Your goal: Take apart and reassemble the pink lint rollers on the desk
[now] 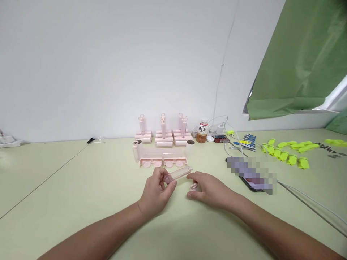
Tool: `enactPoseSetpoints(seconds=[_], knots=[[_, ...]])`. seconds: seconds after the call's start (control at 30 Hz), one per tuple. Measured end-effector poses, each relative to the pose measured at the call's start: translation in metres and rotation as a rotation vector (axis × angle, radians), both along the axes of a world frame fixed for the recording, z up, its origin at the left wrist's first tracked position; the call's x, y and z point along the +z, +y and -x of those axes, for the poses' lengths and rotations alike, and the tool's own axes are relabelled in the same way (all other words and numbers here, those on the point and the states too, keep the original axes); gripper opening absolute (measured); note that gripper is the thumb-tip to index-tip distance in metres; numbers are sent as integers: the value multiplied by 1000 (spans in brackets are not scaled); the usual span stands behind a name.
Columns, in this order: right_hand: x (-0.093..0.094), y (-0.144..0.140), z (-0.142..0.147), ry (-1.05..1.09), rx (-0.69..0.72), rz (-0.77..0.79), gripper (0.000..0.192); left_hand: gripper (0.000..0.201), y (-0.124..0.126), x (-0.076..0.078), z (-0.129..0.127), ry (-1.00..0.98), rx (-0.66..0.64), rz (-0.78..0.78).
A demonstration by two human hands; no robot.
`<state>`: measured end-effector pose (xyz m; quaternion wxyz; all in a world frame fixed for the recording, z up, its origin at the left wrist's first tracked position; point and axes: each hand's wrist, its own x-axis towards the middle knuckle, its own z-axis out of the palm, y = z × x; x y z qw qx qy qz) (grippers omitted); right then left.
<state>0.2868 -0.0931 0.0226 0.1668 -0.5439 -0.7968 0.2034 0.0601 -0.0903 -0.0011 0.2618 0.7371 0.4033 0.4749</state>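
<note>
Taking the clear tube as the hub of a dial with twelve at the wall, I see a black scrap out at ten o'clock. Nearer, also at ten, a heart-topped stick stands by the trays, which lie side by side at eleven to twelve, open sides up, probably for easy reach. Behind them, pink boxes are ranked near the wall with slim sticks upright on them, likely to save counter space.

The left hand has its grip closed on the near end of the tube, tilting the far end up to the right, presumably to keep that end free. Just right of it, the right hand curls round a ring piece and seems to hold it, thumb and forefinger apart.

At one o'clock stands a jar with a white label in large Chinese characters, the first apparently 炭; its smaller print is unreadable. Toward three lies a phone, screen masked in blocks. Beyond it, yellow pieces sit in loose rows, perhaps kept apart from the pink ones.
</note>
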Motion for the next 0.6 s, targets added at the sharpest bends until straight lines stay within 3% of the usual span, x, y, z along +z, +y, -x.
enactPoseSetpoints(seconds=[0.1, 0.23, 0.3, 0.4, 0.5, 0.6], knots=[[6, -2, -3, 272, 32, 71, 52, 20, 3, -3, -4, -140, -80, 158], [8, -7, 12, 771, 59, 289, 46, 19, 1, -5, -10, -94, -162, 127], [10, -9, 20, 872, 53, 328, 45, 17, -1, -5, -11, -30, -193, 103], [19, -1, 14, 776, 2, 218, 39, 26, -4, -4, -10, 39, -166, 107], [29, 26, -12, 474, -200, -105, 32, 23, -3, -2, -8, 49, -103, 124], [31, 62, -37, 194, -350, -113, 27, 8, -1, -1, -6, 18, -74, 89]])
